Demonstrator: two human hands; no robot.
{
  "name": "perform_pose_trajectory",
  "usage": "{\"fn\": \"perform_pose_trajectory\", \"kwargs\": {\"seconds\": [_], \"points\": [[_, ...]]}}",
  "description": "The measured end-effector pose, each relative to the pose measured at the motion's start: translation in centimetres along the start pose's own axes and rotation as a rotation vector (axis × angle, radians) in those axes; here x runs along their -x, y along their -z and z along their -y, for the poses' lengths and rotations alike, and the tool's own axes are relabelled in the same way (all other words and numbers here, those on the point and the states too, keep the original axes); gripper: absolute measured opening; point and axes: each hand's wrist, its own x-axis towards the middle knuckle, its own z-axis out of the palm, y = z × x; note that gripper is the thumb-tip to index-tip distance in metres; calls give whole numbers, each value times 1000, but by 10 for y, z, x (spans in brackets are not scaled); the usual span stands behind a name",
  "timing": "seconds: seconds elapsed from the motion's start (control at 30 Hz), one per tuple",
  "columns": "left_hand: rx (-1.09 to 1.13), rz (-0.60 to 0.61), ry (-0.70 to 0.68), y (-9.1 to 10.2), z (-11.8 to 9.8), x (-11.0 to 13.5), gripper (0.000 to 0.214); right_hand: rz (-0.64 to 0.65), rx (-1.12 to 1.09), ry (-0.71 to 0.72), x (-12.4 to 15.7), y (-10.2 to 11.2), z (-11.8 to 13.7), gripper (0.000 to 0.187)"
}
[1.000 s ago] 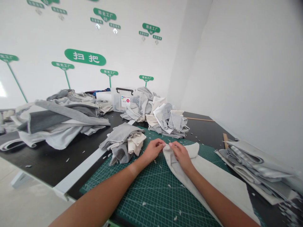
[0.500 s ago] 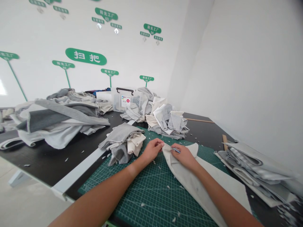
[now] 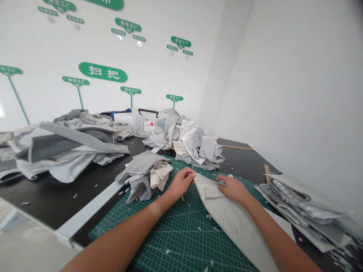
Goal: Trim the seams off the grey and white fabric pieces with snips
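A long piece of pale beige-grey cloth (image 3: 227,219) lies folded on the green cutting mat (image 3: 181,234). My left hand (image 3: 183,182) is closed and pinches the cloth's far corner. My right hand (image 3: 234,187) rests on the cloth's upper edge, closed round a small blue tool (image 3: 221,183) whose tip pokes out towards the left. The two hands are a short way apart along that edge.
Just left of my left hand sits a small pile of grey and cream pieces (image 3: 146,174), with a bigger heap (image 3: 195,147) behind it. Large grey fabric (image 3: 62,147) covers the black table at left. Stacked fabric (image 3: 306,206) lies at right. A clear plastic box (image 3: 147,121) stands at the back. Scraps litter the mat.
My right hand has slid to the right along the cloth's edge, away from my left hand, and the blue tool now shows in it. The left hand keeps its pinch on the corner.
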Motion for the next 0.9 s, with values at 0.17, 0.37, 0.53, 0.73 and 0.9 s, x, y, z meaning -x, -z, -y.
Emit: {"fn": "perform_pose_trajectory", "kwargs": {"seconds": [0.17,0.37,0.53,0.73,0.9], "points": [[34,-24,-33,1,0,-3,24,20,93,-37,-2,11,-16,29],[-8,-84,-89,5,-5,-5,22,-41,110,-127,-4,31,-38,30],[-83,-114,-176,8,-30,-10,20,-196,103,-185,4,73,-43,37],[-118,-147,-317,7,-92,-15,15,-500,149,-197,36,147,-23,33],[-173,-190,-500,11,-163,-20,10,-682,224,-200,67,212,1,25]]}}
